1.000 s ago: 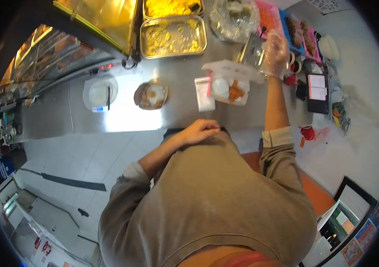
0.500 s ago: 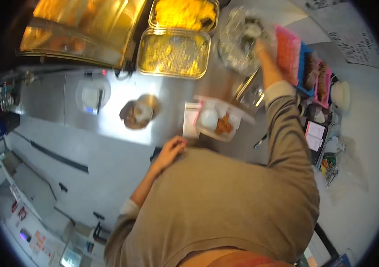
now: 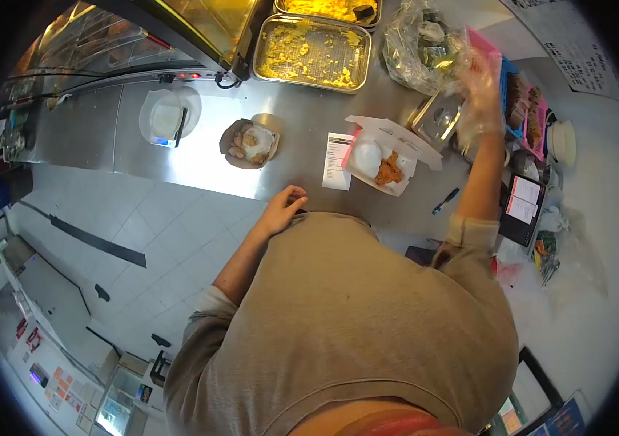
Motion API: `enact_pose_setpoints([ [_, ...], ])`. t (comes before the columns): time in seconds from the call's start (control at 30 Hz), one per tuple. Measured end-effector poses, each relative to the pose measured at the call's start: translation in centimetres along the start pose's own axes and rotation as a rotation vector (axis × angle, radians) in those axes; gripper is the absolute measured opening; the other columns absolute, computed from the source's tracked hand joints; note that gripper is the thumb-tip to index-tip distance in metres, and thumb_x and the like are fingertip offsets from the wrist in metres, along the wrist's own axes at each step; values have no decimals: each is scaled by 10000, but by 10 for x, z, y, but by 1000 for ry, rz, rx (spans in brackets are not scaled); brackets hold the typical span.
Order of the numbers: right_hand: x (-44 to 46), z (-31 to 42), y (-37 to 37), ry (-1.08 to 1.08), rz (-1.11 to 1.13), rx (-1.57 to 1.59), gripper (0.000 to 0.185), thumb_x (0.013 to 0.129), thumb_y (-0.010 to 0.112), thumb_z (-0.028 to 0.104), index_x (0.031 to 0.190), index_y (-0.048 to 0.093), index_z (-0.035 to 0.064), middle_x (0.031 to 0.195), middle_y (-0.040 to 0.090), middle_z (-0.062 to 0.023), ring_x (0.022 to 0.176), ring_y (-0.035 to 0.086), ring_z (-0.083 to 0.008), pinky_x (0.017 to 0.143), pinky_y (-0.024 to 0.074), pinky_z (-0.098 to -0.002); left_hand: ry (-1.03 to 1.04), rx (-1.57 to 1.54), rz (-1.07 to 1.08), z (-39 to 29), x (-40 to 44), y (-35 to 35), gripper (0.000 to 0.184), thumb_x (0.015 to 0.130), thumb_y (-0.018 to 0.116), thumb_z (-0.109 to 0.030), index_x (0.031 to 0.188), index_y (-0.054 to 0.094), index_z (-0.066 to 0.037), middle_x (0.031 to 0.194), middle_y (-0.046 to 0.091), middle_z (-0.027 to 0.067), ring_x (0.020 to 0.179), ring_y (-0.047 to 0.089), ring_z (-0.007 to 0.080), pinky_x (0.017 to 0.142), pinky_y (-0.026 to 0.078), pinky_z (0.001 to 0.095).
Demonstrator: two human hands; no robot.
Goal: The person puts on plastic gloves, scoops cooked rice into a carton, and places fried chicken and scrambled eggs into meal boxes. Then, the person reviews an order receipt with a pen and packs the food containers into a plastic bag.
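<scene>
My right hand (image 3: 480, 94), smeared by motion, is over the pink basket (image 3: 478, 40) at the back right; its fingers and anything in them cannot be made out. Just left of it lies a clear plastic bag (image 3: 405, 62) with dark green contents. My left hand (image 3: 284, 209) rests by the counter's front edge, fingers loosely curved and apart, holding nothing. Between the hands stands an open takeaway box (image 3: 395, 190) with a white rounded mound (image 3: 366, 157) and a piece of fried chicken (image 3: 390, 169). A printed slip (image 3: 337, 163) lies against its left side.
A brown paper bowl (image 3: 226, 136) of food and a white tub (image 3: 164, 116) stand left on the steel counter (image 3: 131, 156). Behind are a tray (image 3: 312, 86) of yellow bits and a glass warmer. A metal container (image 3: 436, 120), pen (image 3: 446, 201) and tablet (image 3: 524, 207) are right.
My right hand has moved from the plastic bag rightward to the pink basket. The view has shifted, so the counter things appear displaced. My left hand stays by the edge.
</scene>
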State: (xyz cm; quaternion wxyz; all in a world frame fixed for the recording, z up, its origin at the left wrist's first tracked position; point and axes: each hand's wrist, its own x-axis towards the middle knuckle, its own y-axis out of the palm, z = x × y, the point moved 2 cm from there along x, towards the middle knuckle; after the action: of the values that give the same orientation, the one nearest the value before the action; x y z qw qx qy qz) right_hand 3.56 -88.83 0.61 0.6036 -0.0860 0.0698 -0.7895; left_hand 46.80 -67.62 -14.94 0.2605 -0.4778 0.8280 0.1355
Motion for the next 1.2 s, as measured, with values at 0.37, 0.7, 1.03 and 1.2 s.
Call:
enact_pose_setpoints([
  [0.37, -234, -93, 129, -55, 373, -1120, 207, 874, 573, 253, 968, 673, 99, 1029, 670, -144, 930, 633, -350, 867, 500, -440, 92, 100, 156, 9, 2, -7, 284, 920, 617, -252, 1083, 585, -21, 991, 652, 101, 870, 637, 185, 777, 514, 324],
  [0.7, -66, 20, 113, -74, 355, -697, 226, 875, 621, 232, 890, 663, 11, 724, 636, -75, 702, 600, -116, 671, 490, -290, 169, 274, 103, -10, 15, 7, 349, 916, 606, -277, 1178, 567, -50, 1178, 584, 118, 1102, 547, 255, 940, 439, 385],
  [1.03, 61, -50, 167, -98, 334, 46, 116, 789, 745, 115, 858, 673, 54, 802, 614, 1, 765, 567, -82, 693, 466, -232, 408, 1107, -298, 7, 84, 45, 655, 837, 641, -424, 1430, 394, -298, 1482, 353, -104, 1408, 252, 217, 1063, 22, 708],
  [1.2, 117, -73, 156, -256, 318, -816, 163, 785, 752, 181, 855, 685, 49, 753, 654, -12, 708, 593, -86, 668, 485, -249, 333, 1130, -359, 8, 81, 49, 655, 834, 623, -487, 1423, 404, -301, 1493, 337, -87, 1420, 214, 224, 1064, 22, 706],
])
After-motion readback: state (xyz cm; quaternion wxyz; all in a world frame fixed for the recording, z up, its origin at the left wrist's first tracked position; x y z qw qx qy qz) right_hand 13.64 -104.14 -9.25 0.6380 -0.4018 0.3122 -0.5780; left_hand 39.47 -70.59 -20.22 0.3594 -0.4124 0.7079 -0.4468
